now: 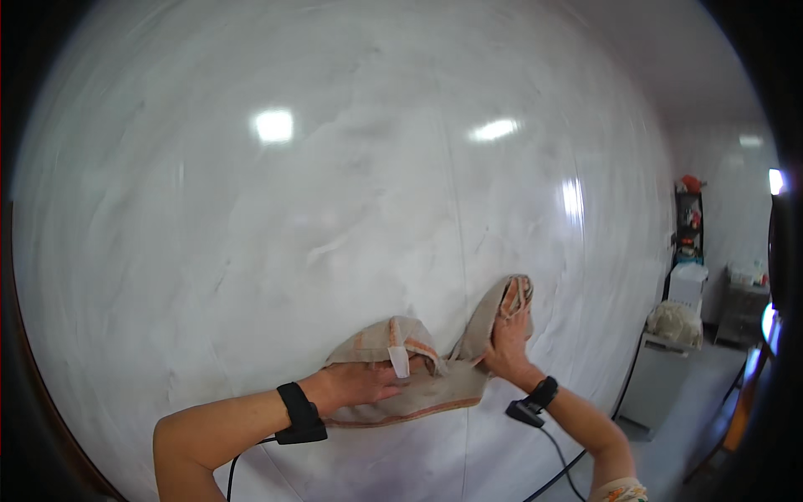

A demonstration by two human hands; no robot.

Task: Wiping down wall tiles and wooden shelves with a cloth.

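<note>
A beige cloth [433, 392] with orange stripes lies bunched against a glossy, marble-patterned wall panel [351, 238]. My left hand [364, 384] has hold of its left part, the fingers partly hidden under a raised fold with a white tag. Farther right and a little higher, my right hand [511, 348] grips a rolled end of the same cloth against the wall; some of its fingertips are covered. The cloth spans between both hands, its striped lower edge hanging below them. Each wrist wears a black strap with a small device and cable.
At the right, a grey-white cabinet [655, 383] carries a plastic-wrapped bundle [674, 323]. Behind it stand a white box [687, 285] and a dark shelf rack [690, 219] with items. A metal table [743, 314] and an orange-brown wooden piece [740, 408] are farther right. Cables hang from both wrists.
</note>
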